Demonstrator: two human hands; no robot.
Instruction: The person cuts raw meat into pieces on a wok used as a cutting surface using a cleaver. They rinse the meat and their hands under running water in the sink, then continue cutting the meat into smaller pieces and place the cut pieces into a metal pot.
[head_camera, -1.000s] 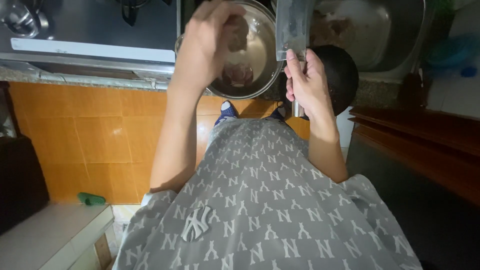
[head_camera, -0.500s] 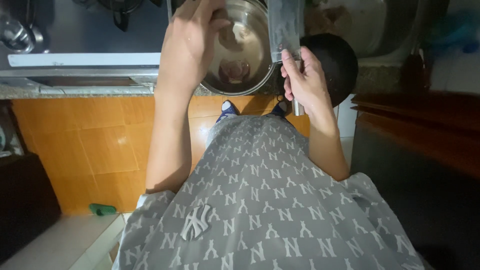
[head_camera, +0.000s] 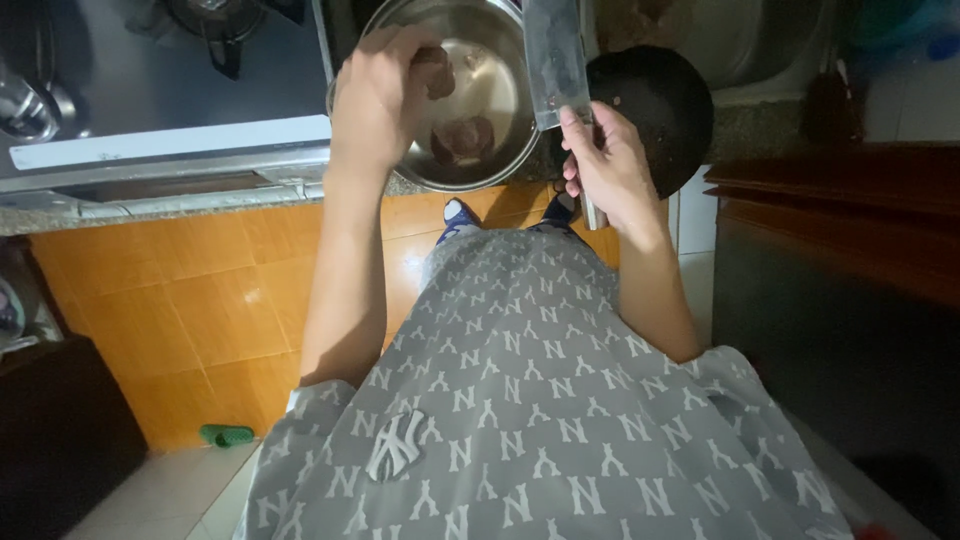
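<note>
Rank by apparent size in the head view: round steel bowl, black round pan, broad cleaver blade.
1. Round steel bowl
2. Black round pan, partly hidden by the right hand, so this is less sure
3. Broad cleaver blade

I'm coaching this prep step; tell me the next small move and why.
Probably lower the left hand to drop its reddish-brown meat piece into the round steel bowl, beside the piece already there; the right hand holds the broad cleaver upright, idle.

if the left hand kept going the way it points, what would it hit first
Probably the piece of meat lying in the steel bowl: the left hand reaches over the bowl's rim, though depth is hard to judge from above.
</note>
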